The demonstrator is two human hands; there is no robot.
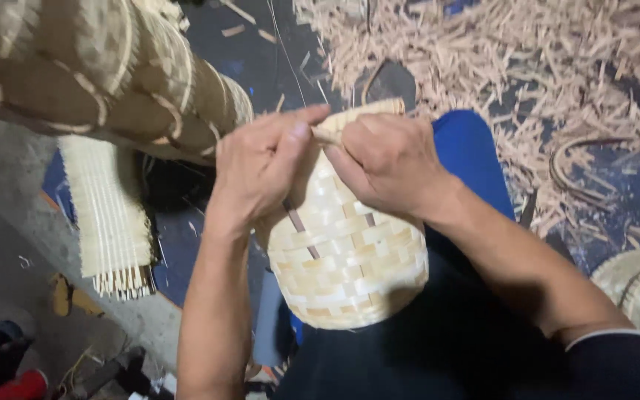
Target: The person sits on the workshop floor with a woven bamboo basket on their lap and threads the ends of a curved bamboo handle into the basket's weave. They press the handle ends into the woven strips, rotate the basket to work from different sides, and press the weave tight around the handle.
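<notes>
I see my left hand (261, 167) and my right hand (387, 163) meeting at the rim of a small, pale, rounded woven bamboo basket (346, 259) that rests on my lap against a blue cloth (468, 148). The basket lies tilted, its long axis running from the rounded bottom near me up and away to the open mouth under my knuckles. The left thumb and forefinger are pressed together, pinching a thin pale bamboo strip (325, 135) at the rim; the right hand is curled over the same edge, fingers closed on the weave, and I cannot tell exactly what it grips. Both hands sit equally close to the strip, the left on its free end. A dark vertical splint (299, 226) runs down the basket's side below my left wrist. Beyond the lap, at the far right of the floor, lies a heap of bamboo offcuts (527, 59); a large woven basket (98, 74) hangs upper left, above a flat woven mat (109, 215).
</notes>
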